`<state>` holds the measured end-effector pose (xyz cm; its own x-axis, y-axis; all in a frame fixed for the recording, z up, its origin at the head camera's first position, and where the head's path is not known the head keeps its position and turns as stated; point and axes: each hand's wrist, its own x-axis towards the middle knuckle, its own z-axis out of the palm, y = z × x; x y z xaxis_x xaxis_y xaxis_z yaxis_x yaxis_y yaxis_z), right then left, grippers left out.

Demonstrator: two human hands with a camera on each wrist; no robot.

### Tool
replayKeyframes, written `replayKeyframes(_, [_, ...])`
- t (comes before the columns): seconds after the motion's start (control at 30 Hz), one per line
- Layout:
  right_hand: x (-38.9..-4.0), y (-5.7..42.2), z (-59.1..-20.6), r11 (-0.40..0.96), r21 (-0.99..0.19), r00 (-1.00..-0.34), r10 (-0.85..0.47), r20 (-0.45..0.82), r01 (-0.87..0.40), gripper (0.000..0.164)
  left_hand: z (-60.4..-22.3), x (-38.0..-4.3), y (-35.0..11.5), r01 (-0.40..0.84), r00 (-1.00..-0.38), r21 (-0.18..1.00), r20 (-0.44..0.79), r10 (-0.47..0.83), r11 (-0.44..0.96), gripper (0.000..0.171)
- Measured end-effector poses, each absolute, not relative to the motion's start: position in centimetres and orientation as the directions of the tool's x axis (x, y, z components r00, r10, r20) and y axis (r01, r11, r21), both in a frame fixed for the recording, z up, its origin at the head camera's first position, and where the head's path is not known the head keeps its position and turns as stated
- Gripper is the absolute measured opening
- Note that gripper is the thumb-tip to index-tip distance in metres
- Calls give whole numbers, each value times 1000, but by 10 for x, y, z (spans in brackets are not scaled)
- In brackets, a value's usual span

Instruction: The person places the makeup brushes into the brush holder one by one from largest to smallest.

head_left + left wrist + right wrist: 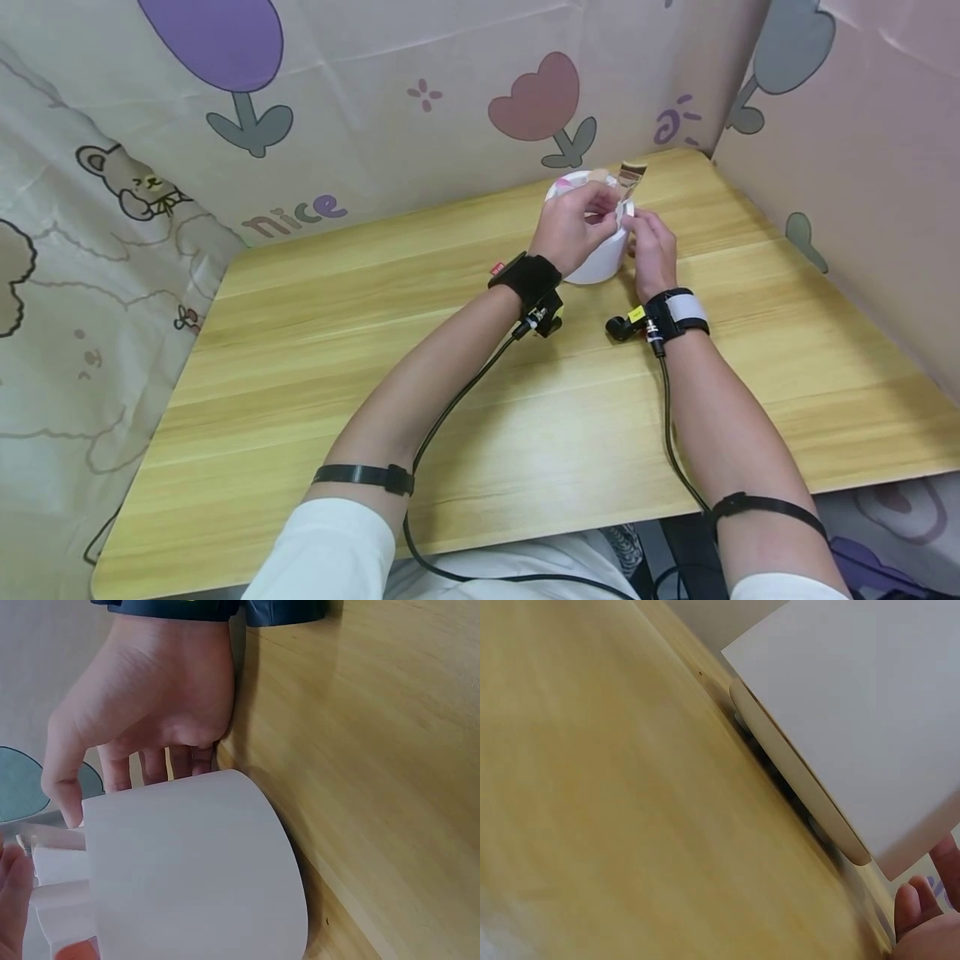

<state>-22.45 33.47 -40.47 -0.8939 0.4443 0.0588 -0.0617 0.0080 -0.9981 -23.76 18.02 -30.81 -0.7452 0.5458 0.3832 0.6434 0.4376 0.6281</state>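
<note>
A white round container (596, 268) stands toward the back right of the table, with pale pleated strips (60, 896) rising above its rim. My left hand (572, 223) is over its opening. Its thumb and fingertips pinch a small brown-and-tan patterned slip (632, 175), which sticks up past the rim. My right hand (654, 250) is at the container's right side, gripping the rim: in the left wrist view the thumb tip lies at the top edge, and the other fingers are partly hidden behind the wall. A pinkish piece (562, 183) shows inside the container.
The wooden table (337, 350) reaches back to a curtain (420, 150) printed with flowers. Another curtain (847, 183) hangs along the right side. Black cables (468, 383) run from both wrist cameras down the forearms.
</note>
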Motion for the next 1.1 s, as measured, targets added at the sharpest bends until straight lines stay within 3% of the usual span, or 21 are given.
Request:
replayKeyframes(0.53, [-226,333,-405,-21,-998,-892,450,50,-67,34,-307,-238,151,684,-723,599,478,499,417,16])
replayKeyframes(0.73, [-221,335,-406,-47,-997,-883,468,34,-63,24,-304,-242,128,659,-746,619,468,474,427,15])
replayKeyframes(1.1, [-213,323,-392,-99,-993,-887,462,6,-58,23,-307,-260,58,605,-796,640,500,341,474,17])
